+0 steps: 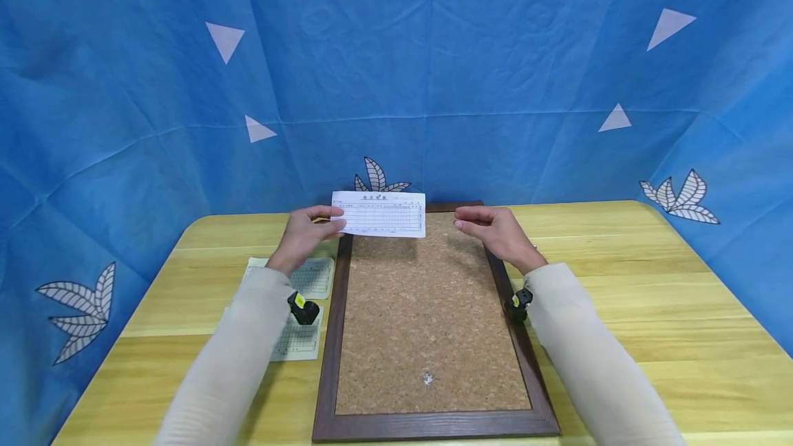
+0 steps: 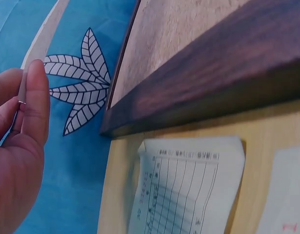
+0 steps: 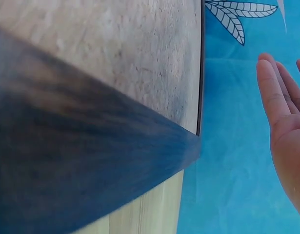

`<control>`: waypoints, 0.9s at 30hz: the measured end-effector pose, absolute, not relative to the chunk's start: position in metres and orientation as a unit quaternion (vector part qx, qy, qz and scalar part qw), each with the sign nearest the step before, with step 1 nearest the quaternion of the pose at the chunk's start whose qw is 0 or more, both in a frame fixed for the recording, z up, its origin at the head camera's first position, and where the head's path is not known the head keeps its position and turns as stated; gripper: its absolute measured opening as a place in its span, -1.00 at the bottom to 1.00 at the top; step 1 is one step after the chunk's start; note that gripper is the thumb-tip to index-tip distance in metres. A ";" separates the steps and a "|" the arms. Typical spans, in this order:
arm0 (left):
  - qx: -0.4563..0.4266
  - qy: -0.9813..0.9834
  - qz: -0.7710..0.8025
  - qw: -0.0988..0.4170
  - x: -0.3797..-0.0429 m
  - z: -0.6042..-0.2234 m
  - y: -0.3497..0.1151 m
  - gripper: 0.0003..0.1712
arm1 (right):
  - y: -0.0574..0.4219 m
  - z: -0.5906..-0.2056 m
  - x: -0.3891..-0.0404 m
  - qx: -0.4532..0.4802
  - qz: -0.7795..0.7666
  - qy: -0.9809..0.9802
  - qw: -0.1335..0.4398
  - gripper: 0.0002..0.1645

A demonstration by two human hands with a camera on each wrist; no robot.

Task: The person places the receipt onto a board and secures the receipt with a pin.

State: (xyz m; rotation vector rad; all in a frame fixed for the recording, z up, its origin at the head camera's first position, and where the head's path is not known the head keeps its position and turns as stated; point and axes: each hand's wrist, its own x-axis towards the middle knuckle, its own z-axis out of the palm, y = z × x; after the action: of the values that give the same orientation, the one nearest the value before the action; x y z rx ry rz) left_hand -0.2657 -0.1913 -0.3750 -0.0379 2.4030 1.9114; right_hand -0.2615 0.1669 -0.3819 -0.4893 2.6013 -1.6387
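A white printed form with a ruled table hangs over the far left of a cork board. My left hand pinches its left edge between thumb and fingers. In the left wrist view the form appears nearly edge-on, rising from the left hand. Above the board's far right corner, my right hand is raised apart from the form. The right wrist view shows the right hand with fairly straight fingers and nothing visible held, though it is partly cut off.
The board's dark wooden frame lies on a light wood table. More printed forms lie left of it, partly under the left arm. A small whitish spot marks the near cork. Behind hangs a blue patterned cloth.
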 end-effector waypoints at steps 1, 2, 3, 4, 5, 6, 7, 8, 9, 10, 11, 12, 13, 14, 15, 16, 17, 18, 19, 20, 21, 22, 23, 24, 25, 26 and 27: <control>-0.012 0.782 0.623 0.035 -0.266 -0.375 -0.190 -0.64 | 0.166 -0.381 -0.261 -0.157 -0.527 0.835 0.015 -0.52; -0.012 0.781 0.624 0.034 -0.266 -0.375 -0.189 -0.64 | 0.165 -0.381 -0.261 -0.156 -0.529 0.834 0.017 -0.52; -0.012 0.781 0.624 0.034 -0.266 -0.375 -0.188 -0.64 | 0.164 -0.381 -0.261 -0.154 -0.529 0.835 0.018 -0.52; -0.013 0.780 0.625 0.033 -0.266 -0.376 -0.187 -0.64 | 0.162 -0.380 -0.261 -0.153 -0.528 0.835 0.020 -0.51; -0.014 0.780 0.625 0.033 -0.266 -0.376 -0.185 -0.65 | 0.162 -0.380 -0.261 -0.152 -0.529 0.835 0.022 -0.51; -0.014 0.779 0.626 0.033 -0.266 -0.376 -0.184 -0.65 | 0.161 -0.380 -0.261 -0.149 -0.530 0.834 0.023 -0.50; -0.015 0.779 0.626 0.033 -0.267 -0.377 -0.183 -0.65 | 0.160 -0.379 -0.261 -0.147 -0.532 0.834 0.023 -0.49; -0.014 0.778 0.627 0.034 -0.267 -0.377 -0.182 -0.65 | 0.160 -0.379 -0.261 -0.145 -0.534 0.833 0.022 -0.49; -0.013 0.777 0.628 0.033 -0.267 -0.376 -0.181 -0.64 | 0.159 -0.379 -0.261 -0.144 -0.537 0.831 0.022 -0.49; -0.013 0.776 0.630 0.033 -0.267 -0.376 -0.180 -0.64 | 0.159 -0.379 -0.262 -0.143 -0.540 0.829 0.021 -0.49; -0.013 0.775 0.630 0.033 -0.267 -0.376 -0.179 -0.64 | 0.158 -0.379 -0.262 -0.141 -0.544 0.827 0.020 -0.48; -0.013 0.775 0.631 0.033 -0.267 -0.376 -0.178 -0.64 | 0.157 -0.379 -0.262 -0.141 -0.547 0.825 0.020 -0.48; -0.012 0.775 0.631 0.032 -0.267 -0.376 -0.177 -0.64 | 0.157 -0.380 -0.263 -0.139 -0.549 0.824 0.020 -0.48; -0.011 0.775 0.631 0.032 -0.267 -0.376 -0.176 -0.64 | 0.156 -0.380 -0.263 -0.138 -0.551 0.823 0.021 -0.48; -0.011 0.775 0.632 0.031 -0.267 -0.376 -0.175 -0.64 | 0.155 -0.380 -0.263 -0.137 -0.552 0.822 0.021 -0.47; -0.011 0.776 0.630 0.032 -0.267 -0.376 -0.174 -0.64 | 0.153 -0.380 -0.263 -0.135 -0.553 0.822 0.021 -0.47; -0.011 0.777 0.629 0.032 -0.267 -0.376 -0.173 -0.65 | 0.152 -0.380 -0.264 -0.133 -0.555 0.821 0.022 -0.48; -0.011 0.777 0.629 0.032 -0.267 -0.376 -0.172 -0.65 | 0.151 -0.380 -0.264 -0.131 -0.556 0.820 0.023 -0.48; -0.011 0.777 0.629 0.031 -0.267 -0.377 -0.171 -0.65 | 0.150 -0.380 -0.264 -0.130 -0.560 0.818 0.026 -0.48; -0.013 0.778 0.627 0.031 -0.267 -0.377 -0.170 -0.65 | 0.149 -0.380 -0.264 -0.130 -0.563 0.816 0.027 -0.48; -0.014 0.779 0.627 0.031 -0.267 -0.377 -0.169 -0.66 | 0.148 -0.380 -0.264 -0.129 -0.569 0.812 0.028 -0.50; -0.014 0.779 0.626 0.031 -0.268 -0.378 -0.168 -0.66 | 0.147 -0.380 -0.264 -0.127 -0.576 0.807 0.030 -0.51; -0.013 0.779 0.626 0.030 -0.268 -0.379 -0.167 -0.66 | 0.146 -0.380 -0.264 -0.127 -0.583 0.802 0.032 -0.52; -0.013 0.779 0.626 0.029 -0.268 -0.379 -0.166 -0.66 | 0.146 -0.380 -0.265 -0.127 -0.588 0.798 0.034 -0.53; -0.012 0.779 0.626 0.029 -0.269 -0.380 -0.165 -0.66 | 0.145 -0.381 -0.265 -0.128 -0.592 0.795 0.034 -0.54; -0.012 0.778 0.627 0.028 -0.269 -0.380 -0.163 -0.66 | 0.145 -0.381 -0.265 -0.126 -0.596 0.793 0.034 -0.55; -0.012 0.777 0.629 0.028 -0.269 -0.380 -0.162 -0.67 | 0.144 -0.381 -0.265 -0.124 -0.602 0.788 0.035 -0.55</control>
State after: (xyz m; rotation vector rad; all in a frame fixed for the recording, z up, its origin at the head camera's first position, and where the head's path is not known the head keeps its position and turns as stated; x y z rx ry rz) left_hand -0.2688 -0.1621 -0.3803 -0.0377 2.3982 1.9403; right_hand -0.2654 0.1441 -0.3807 -0.3815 2.4224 -1.8498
